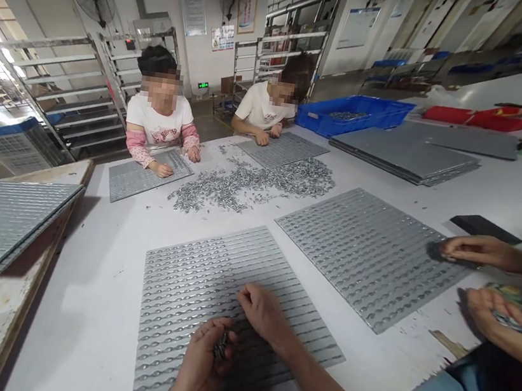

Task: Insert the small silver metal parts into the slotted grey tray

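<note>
A grey board [174, 274] with rows of small shiny metal pieces lies on the white table in front of me. My left hand [203, 358] is cupped over the board's near part, its fingers curled around a handful of small metal pieces [221, 345]. Reaching across from the right, my right hand [262, 311] touches the middle of the board. Its thumb and fingers are pinched together at a row; whatever is between the fingertips is too small to make out.
Loose metal pieces [253, 185] form a heap beyond my board. A co-worker's hand [489, 252] works at a second board [359, 253] on my right. Two people sit opposite with boards. Stacked boards [401, 150], a blue crate [358, 115] and a side table with boards [2, 225] stand around.
</note>
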Motion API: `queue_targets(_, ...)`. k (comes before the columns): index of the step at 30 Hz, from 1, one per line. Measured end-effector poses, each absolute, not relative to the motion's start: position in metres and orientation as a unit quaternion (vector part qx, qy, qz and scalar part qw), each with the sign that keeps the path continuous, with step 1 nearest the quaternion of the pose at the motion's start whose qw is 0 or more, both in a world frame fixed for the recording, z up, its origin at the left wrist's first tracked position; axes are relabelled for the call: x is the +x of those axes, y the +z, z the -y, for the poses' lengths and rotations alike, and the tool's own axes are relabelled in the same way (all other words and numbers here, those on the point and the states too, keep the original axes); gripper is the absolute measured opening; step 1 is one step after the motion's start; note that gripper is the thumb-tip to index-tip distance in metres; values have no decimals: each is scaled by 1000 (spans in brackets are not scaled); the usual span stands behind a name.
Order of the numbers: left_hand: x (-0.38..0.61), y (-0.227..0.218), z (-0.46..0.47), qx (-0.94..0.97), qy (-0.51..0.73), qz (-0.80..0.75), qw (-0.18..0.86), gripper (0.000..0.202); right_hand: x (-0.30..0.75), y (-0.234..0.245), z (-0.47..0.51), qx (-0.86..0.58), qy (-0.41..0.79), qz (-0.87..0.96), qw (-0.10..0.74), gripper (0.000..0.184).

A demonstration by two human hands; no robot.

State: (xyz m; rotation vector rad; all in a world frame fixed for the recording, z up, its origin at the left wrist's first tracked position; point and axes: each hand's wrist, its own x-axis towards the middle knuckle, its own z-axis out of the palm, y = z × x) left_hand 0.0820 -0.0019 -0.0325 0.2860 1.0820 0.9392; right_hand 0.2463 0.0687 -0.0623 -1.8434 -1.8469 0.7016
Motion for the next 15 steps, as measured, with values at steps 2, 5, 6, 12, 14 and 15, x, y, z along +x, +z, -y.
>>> queue_targets(2,80,-33,2,129,428,-501,741,55,243,-67,-68,-677,233,670,195,24)
queue_targets(5,79,-31,0,137,434,-506,733,52,240,-67,-66,-689,210,661,208,11)
queue_targets(6,79,-30,0,140,437,-507,729,52,239,-65,-65,-691,212,653,227,11)
queue_targets(12,79,-10,3,219,447,-514,699,47,239,-28,-34,-553,301,694,349,20)
queue_targets(14,80,-3,6,246,451,-511,689,37,237,-16,-20,-496,325,727,346,21)
queue_targets(15,81,0,7,255,453,-510,685,33,236,-13,-15,-483,330,735,342,18)
